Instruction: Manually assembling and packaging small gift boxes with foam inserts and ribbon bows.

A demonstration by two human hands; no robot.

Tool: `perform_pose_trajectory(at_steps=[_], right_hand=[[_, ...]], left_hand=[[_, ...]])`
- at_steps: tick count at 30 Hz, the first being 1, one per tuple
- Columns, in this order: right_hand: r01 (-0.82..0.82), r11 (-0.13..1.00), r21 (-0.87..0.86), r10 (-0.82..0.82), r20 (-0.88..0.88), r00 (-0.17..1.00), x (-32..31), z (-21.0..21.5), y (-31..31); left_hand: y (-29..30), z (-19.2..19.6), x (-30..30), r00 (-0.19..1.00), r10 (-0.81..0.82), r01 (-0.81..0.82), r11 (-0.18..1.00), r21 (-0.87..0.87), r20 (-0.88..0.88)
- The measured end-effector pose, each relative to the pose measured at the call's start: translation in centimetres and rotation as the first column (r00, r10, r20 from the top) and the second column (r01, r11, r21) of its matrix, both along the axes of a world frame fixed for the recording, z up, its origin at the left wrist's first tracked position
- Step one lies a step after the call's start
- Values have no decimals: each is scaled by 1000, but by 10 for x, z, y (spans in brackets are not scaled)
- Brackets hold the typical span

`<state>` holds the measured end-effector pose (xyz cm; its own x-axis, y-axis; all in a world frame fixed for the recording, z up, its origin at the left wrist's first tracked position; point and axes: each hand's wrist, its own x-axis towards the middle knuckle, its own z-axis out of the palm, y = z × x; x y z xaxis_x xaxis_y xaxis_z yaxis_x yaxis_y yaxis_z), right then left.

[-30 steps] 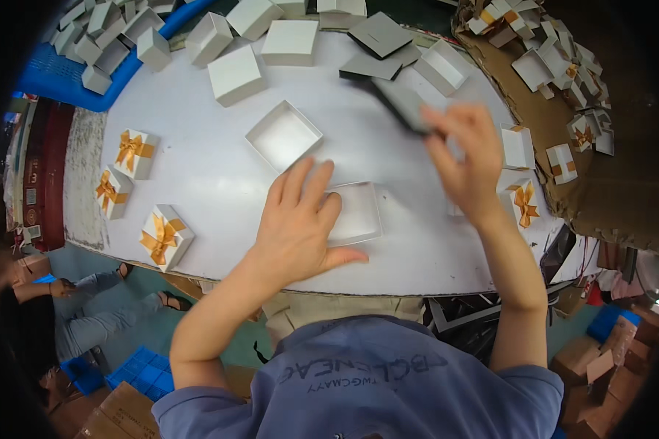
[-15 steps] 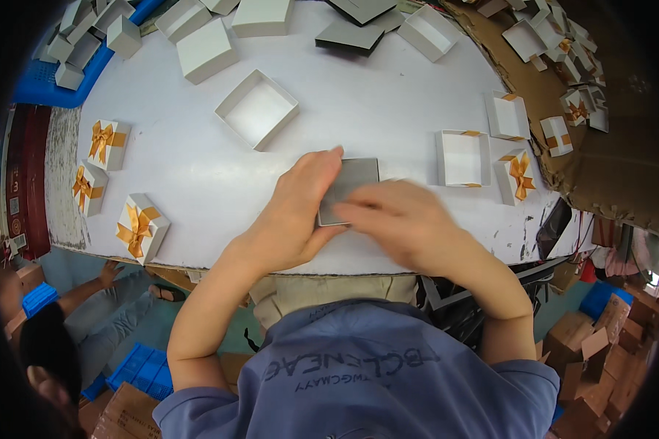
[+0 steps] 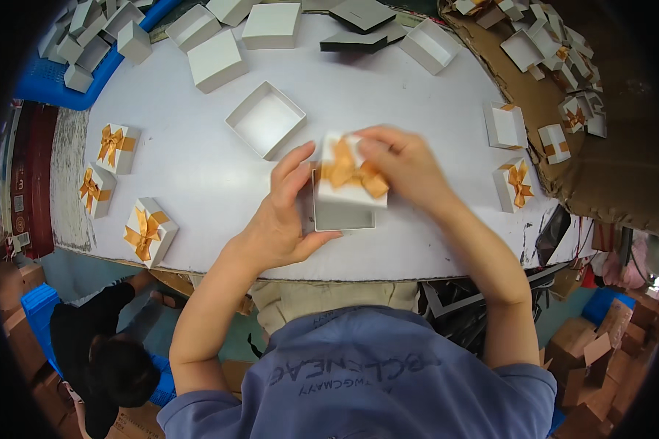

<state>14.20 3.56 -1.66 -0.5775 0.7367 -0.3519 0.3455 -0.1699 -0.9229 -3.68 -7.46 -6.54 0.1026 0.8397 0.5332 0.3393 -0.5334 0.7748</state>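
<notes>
My right hand [image 3: 403,157] grips a white box lid with a gold ribbon bow [image 3: 351,192], held tilted and blurred by motion. Beneath it, a white box base with a grey inside [image 3: 345,228] sits on the table, its far part hidden by the lid. My left hand [image 3: 282,216] cups the base's left side, thumb along the near edge. Beyond my hands lies an empty white box part [image 3: 266,121], open side up. To the right are a bow-topped box [image 3: 515,184] and an upturned white lid with gold ribbon ends [image 3: 505,126].
Bow-topped boxes [image 3: 150,233] stand at the table's left. White box parts [image 3: 217,62] and dark flat pieces [image 3: 355,42] lie at the back. A blue crate [image 3: 51,86] and a cardboard carton [image 3: 608,168] hold more parts. A person [image 3: 99,351] bends down at lower left.
The upturned lid from the right is now in my right hand, bow up, over the base. My left fingers have loosened. The person at lower left has leaned further into view.
</notes>
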Motion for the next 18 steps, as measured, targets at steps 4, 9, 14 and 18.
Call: perform_pose_trajectory(at_steps=[4, 9, 14, 18], right_hand=[[-290, 648, 704, 141, 263, 954, -3, 3, -32], [-260, 460, 849, 28, 279, 960, 0, -10, -38], [-330, 373, 867, 157, 291, 944, 9, 6, 55], [-383, 100, 918, -105, 393, 914, -13, 11, 120]], left_hand=[[5, 16, 2, 994, -89, 81, 989, -123, -63], [-2, 36, 5, 859, -80, -22, 981, -193, -505], [-28, 70, -11, 640, -82, -303, 887, -349, -764], [-42, 101, -29, 416, 17, -566, 788, -244, -909]])
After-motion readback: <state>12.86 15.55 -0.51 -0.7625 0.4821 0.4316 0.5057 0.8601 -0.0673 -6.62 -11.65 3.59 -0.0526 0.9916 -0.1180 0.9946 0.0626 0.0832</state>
